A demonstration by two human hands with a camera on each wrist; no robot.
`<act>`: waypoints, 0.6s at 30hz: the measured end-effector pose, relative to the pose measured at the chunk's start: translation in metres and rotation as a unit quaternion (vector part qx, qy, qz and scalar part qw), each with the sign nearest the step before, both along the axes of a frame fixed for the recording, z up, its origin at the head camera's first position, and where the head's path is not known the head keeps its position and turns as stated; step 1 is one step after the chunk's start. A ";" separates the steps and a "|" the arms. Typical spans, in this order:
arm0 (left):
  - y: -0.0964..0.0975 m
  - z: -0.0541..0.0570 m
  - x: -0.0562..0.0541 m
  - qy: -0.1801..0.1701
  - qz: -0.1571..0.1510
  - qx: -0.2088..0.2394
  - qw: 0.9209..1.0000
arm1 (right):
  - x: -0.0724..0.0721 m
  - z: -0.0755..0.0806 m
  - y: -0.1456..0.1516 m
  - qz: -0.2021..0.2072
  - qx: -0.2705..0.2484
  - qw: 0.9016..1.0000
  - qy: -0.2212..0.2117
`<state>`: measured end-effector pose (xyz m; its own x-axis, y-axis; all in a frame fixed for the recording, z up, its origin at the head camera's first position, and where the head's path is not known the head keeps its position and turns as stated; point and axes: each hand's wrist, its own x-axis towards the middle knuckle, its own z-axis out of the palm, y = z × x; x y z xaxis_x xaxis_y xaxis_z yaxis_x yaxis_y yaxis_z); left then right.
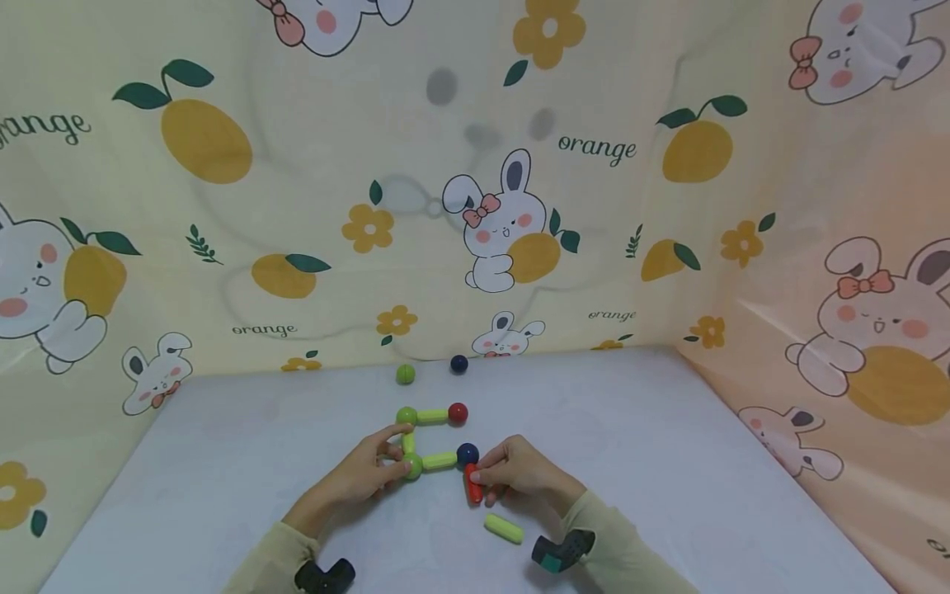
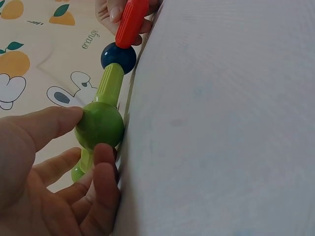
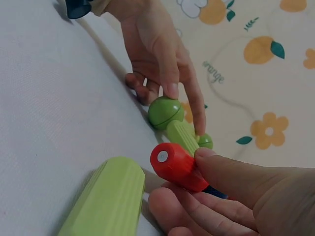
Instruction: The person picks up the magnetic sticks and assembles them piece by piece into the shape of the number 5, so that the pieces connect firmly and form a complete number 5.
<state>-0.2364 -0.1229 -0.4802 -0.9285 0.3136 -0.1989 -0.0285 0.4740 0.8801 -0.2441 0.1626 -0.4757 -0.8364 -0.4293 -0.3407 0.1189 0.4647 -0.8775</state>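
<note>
Here, the right hand (image 1: pixel 523 472) pinches a red stick (image 1: pixel 472 487), its end touching a blue ball (image 1: pixel 467 454); the left hand (image 1: pixel 362 469) grips a green ball (image 1: pixel 412 468). A green stick (image 1: pixel 504 529) lies nearby on the table (image 1: pixel 631 429).

In the lower middle of the frame, on the white table (image 1: pixel 668 462), my left hand (image 1: pixel 359 472) rests against a light-green plastic ball (image 1: pixel 412 468); a light-green plastic rod (image 1: pixel 408 444) joins it to an upper green ball (image 1: pixel 406 416), from which a second green rod (image 1: pixel 433 417) runs right to a red plastic ball (image 1: pixel 458 413). A third green rod (image 1: pixel 439 461) runs right from the lower ball to a navy plastic ball (image 1: pixel 467 454). Just below that, my right hand (image 1: pixel 529 473) holds a red plastic rod (image 1: pixel 473 488), a loose green rod (image 1: pixel 504 529) lying lower right. Farther back, a loose green ball (image 1: pixel 405 374) sits left of another navy ball (image 1: pixel 459 364).
</note>
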 end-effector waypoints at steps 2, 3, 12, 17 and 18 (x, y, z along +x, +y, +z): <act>0.000 -0.001 0.000 0.003 -0.003 0.002 1.000 | 0.000 0.000 0.000 0.000 0.005 1.000 0.000; -0.001 -0.001 0.000 0.005 -0.006 0.003 1.000 | 0.000 0.001 0.000 0.000 0.008 1.000 0.000; -0.002 -0.001 -0.001 0.003 -0.012 0.005 1.000 | 0.000 0.005 0.001 0.002 0.031 1.000 0.002; -0.001 -0.001 -0.001 0.002 -0.009 0.004 1.000 | -0.001 0.007 0.006 0.006 0.020 1.000 0.002; -0.001 -0.001 -0.001 0.002 -0.008 0.004 1.000 | -0.001 0.008 0.007 0.005 0.020 1.000 0.003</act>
